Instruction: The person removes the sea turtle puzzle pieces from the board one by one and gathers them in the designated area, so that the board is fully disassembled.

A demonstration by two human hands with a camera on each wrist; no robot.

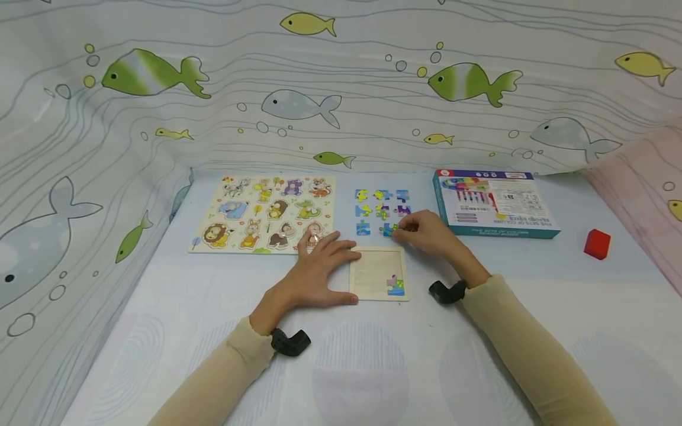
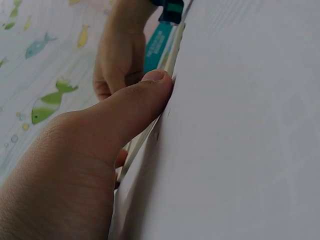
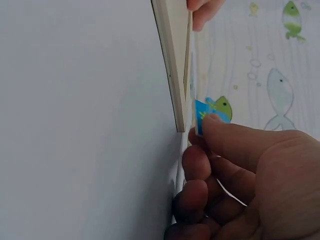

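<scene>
My right hand pinches a blue jigsaw piece between thumb and forefinger, at the lower right of a group of loose jigsaw pieces. Its other fingers curl in below, seen in the right wrist view. Spread wide, my left hand touches the left side of a shallow wooden puzzle tray, thumb at the near corner and fingertips at the far corner. A few joined pieces, blue, green and purple, lie in the tray's near right corner. Bare wood shows over the rest of its floor.
Behind my left hand lies an animal puzzle board, its near edge partly hidden by my fingers. A flat teal-edged box lies just beyond my right hand. Farther right sits a red block. Fish-patterned cloth rises behind the table.
</scene>
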